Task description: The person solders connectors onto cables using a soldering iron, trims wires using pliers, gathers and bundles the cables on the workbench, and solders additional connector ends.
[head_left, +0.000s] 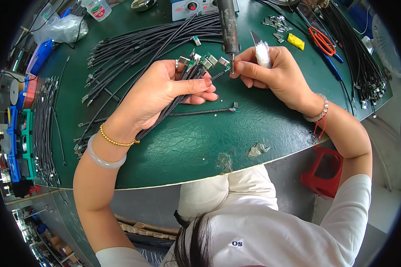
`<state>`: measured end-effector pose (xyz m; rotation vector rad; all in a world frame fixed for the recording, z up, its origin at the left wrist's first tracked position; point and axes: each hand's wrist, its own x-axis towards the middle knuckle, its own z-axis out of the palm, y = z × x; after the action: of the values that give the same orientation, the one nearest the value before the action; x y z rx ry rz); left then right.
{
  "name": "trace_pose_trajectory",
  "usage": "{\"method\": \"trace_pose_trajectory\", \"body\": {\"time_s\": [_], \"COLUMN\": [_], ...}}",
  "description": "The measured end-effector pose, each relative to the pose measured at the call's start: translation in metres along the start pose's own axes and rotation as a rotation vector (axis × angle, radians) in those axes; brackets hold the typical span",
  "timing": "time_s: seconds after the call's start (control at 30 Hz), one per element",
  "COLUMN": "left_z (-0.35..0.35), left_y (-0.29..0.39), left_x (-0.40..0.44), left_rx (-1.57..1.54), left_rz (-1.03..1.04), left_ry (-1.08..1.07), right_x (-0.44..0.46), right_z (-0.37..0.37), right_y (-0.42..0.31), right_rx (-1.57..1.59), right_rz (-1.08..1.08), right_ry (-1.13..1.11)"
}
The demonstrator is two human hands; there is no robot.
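Gripping a bundle of black braided cables point(169, 104), the left hand point(178, 86) is pressing its thumb across them, just left of the soldering iron point(229, 31). Metal connectors point(208, 61) are projecting past its fingers toward the iron; one cable is reaching the tip, contact unclear. The right hand point(272, 71) is bringing thumb and forefinger together just right of the iron's tip; what the fingertips are pinching cannot be told. It is also holding a white-handled blade point(263, 54) in the crook of the thumb, right of the iron. Loose cables point(142, 44) are lying left of the iron. A control box point(182, 9) is sitting just behind it. Small metal parts point(278, 25), a yellow piece point(296, 41) and red-handled pliers point(321, 41) are lying to its right. A green tabletop point(182, 147) is extending beneath it.
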<state>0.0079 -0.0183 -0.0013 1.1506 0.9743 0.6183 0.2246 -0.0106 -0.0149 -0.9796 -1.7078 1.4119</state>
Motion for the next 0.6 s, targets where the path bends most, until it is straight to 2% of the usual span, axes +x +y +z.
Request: {"method": "trace_pose_trajectory", "body": {"time_s": [0.5, 0.6], "left_z": [0.0019, 0.0012], "left_y": [-0.0049, -0.0053], "left_x": [0.0014, 0.0011], "left_rx": [0.088, 0.071], "left_rz": [0.074, 0.122], "left_ry": [0.08, 0.059], "right_x": [0.0006, 0.0024], "right_z": [-0.0016, 0.0026], "right_y": [-0.0046, 0.0007], "right_rx": [0.157, 0.062], "right_rz": [0.142, 0.009], "right_ry": [-0.028, 0.003]}}
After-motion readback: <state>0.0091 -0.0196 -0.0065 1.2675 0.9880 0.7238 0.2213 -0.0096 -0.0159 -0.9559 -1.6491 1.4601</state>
